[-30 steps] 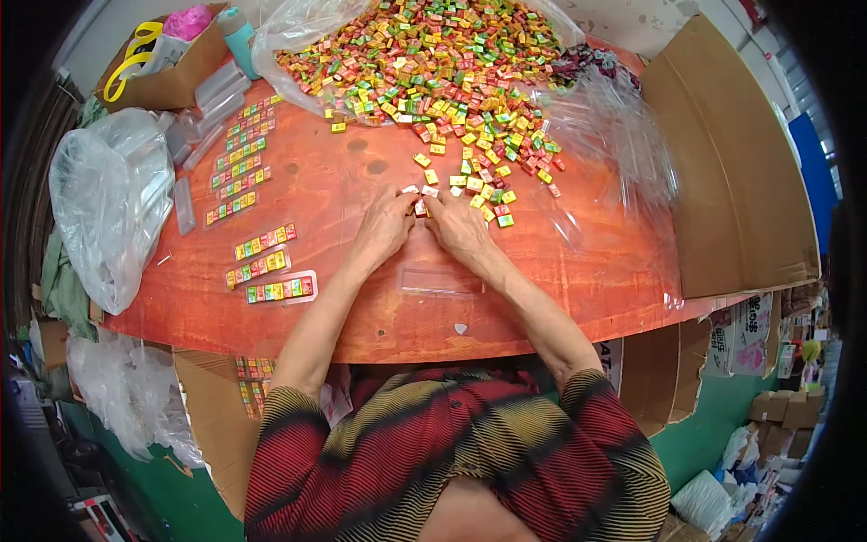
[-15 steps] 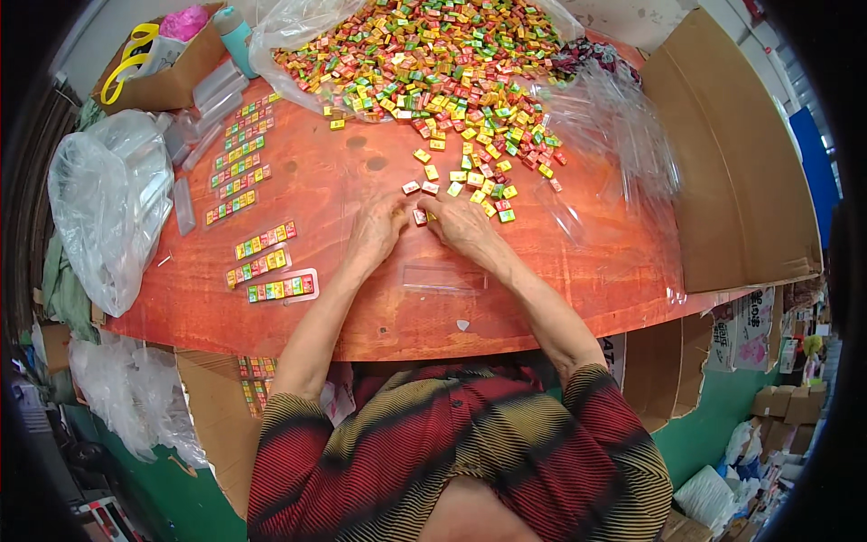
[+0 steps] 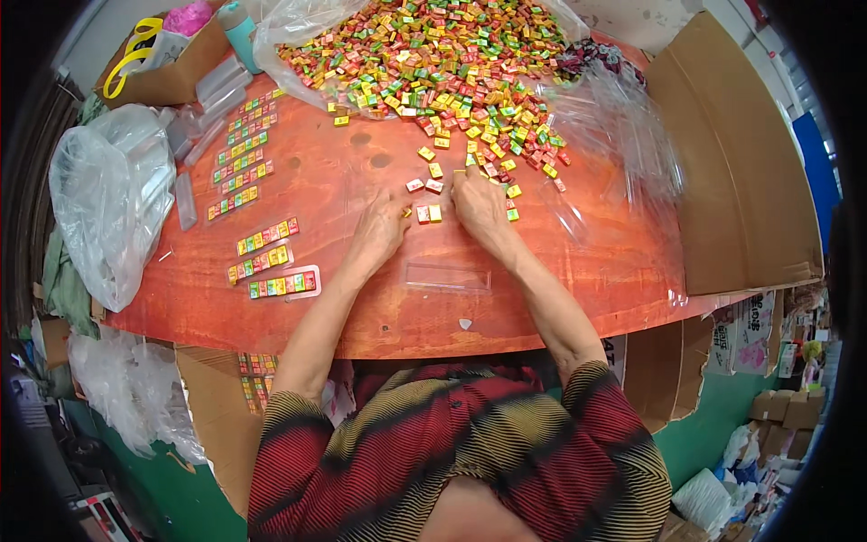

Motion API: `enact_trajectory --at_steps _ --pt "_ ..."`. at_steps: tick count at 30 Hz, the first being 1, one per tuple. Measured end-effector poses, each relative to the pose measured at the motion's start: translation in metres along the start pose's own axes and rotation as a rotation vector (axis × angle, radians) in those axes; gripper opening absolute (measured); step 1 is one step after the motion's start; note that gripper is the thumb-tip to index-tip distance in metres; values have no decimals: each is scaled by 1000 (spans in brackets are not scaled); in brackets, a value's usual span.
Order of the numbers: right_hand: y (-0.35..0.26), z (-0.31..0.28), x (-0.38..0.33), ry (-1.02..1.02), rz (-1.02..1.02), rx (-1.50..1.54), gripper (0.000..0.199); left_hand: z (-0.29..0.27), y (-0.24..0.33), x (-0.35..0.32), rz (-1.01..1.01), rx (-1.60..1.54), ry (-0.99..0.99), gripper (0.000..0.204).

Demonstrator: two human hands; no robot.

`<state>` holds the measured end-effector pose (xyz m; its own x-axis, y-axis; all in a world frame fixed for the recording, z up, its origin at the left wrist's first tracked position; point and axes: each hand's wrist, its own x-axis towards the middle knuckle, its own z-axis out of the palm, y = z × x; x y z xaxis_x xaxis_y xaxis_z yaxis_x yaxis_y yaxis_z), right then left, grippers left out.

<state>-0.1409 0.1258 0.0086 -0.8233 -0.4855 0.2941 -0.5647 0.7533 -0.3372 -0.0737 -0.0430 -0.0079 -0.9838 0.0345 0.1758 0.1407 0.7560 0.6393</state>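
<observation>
In the head view, your left hand (image 3: 379,226) has its fingers curled narrow at a small yellow block (image 3: 406,212); your right hand (image 3: 481,208) bends over loose blocks (image 3: 513,191). I cannot tell whether either grips. Between them, a red-and-yellow pair (image 3: 429,214) lies beyond a clear tray (image 3: 447,285).

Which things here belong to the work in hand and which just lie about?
Seemingly in the work:
- red block
- yellow block
- loose block pile
- clear tray
- filled trays

Seemingly lying about:
- teal bottle
- pink bundle
- white scrap
- crumpled clear bag
</observation>
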Motion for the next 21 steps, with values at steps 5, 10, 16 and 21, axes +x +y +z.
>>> enact_trajectory --at_steps 5,10,16,21 --pt "9 15 1 -18 -84 -101 13 -9 -7 -7 -52 54 -20 30" --pt "-16 26 1 66 -205 71 13 -13 -2 -8 -70 30 -14 33" --pt "-44 26 -17 128 -272 159 18 -28 11 -10 -165 42 -72 44" --pt "-9 -9 -42 64 -107 28 13 -15 6 -9 117 -42 29 52"
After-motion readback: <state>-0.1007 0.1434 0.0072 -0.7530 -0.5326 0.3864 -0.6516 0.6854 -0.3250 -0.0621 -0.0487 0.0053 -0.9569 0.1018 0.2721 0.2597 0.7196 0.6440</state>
